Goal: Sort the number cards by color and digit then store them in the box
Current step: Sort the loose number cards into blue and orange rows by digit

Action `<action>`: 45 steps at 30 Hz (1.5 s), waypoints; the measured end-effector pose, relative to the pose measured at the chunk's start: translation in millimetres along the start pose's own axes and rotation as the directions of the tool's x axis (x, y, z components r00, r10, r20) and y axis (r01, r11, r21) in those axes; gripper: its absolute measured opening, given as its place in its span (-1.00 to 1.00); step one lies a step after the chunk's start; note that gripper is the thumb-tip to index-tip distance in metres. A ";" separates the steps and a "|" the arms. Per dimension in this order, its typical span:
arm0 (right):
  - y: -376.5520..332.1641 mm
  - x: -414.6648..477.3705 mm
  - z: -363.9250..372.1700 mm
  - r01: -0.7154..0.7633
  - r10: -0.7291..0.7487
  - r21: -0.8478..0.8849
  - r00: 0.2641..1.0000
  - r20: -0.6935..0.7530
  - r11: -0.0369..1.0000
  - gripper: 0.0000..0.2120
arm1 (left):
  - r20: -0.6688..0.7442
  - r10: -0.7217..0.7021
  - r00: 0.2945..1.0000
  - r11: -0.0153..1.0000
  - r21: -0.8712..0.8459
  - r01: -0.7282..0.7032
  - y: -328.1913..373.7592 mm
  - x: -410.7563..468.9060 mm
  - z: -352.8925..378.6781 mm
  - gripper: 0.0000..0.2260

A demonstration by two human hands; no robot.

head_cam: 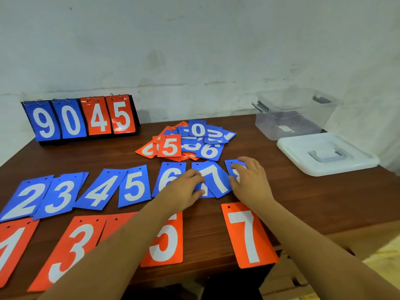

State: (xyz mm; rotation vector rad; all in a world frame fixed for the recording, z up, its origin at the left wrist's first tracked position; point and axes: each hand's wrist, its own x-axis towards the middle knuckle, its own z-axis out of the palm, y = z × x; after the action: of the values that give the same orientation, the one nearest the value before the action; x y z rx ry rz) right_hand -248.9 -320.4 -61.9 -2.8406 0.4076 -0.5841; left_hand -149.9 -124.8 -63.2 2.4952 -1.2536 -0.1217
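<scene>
**Lining up the blue sevens, with a pile left to sort**

I look down at a dark wooden worktop (324, 202). My left hand (184, 189) pinches the left edge of the blue 7 cards (216, 180), with thumb and curled fingers (194, 174) closed on them. My right hand (252, 180) lies open and flat on a blue card (231, 164) just beside them, its digit mostly covered. I judge I am squaring the sevens into their slot so the digits run in order.

The blue row (99, 189) reads 2, 3, 4, 5, 6, 7 from left to right, with duplicates overlapped. Nearer me, the red row (246, 234) shows 1, 3, 5 and 7. My left forearm hides a card between 3 and 5. The gaps seem kept for digits not yet found.

Beyond my hands sits a loose pile (186, 141) of mixed red and blue cards. A red 5 and a blue 0 read clearly on top.

At back right the clear box (290, 118) stands open, apparently holding no cards. Its white lid (303, 161) lies beside it, ready for storing. At back left a flip scoreboard (80, 118) reads 9 0 in blue and 4 5 in red. No brand name is legible.
</scene>
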 end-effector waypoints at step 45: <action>-47.5 67.0 3.5 0.592 -0.583 -0.011 0.790 -0.191 0.806 -0.82 | 0.198 -0.577 0.792 0.003 -0.970 0.245 -13.9 41.4 -64.3 -0.73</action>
State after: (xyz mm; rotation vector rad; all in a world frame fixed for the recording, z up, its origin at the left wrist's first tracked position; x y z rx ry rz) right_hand -177.6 -296.0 -29.0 -2.8444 -0.4980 -0.9555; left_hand -99.6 -132.9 -4.5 1.4047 0.0037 -0.5511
